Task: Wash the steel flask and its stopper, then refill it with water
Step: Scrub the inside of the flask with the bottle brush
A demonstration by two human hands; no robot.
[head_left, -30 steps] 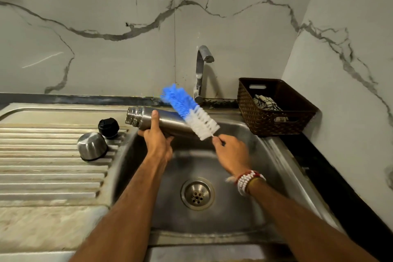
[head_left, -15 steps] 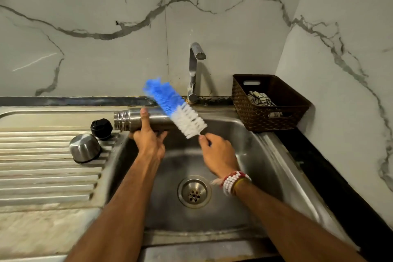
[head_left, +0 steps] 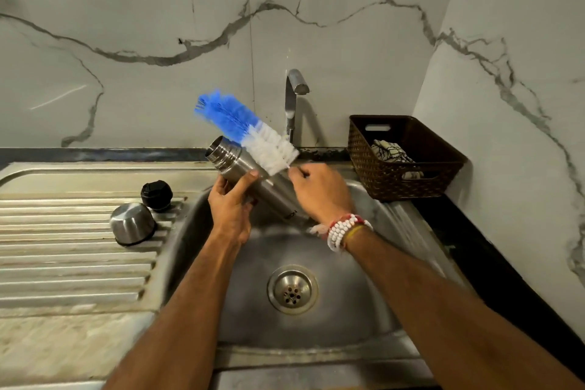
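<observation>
- The left hand [head_left: 230, 209] is gripping the flask [head_left: 253, 177] near its open mouth, holding it tilted over the sink [head_left: 202, 231].
- The right hand [head_left: 319, 191] is pinching the brush [head_left: 247, 131] handle, bristles lying just above the flask.
- The stopper [head_left: 156, 195] and cup [head_left: 132, 223] are sitting left of the left hand.
</observation>
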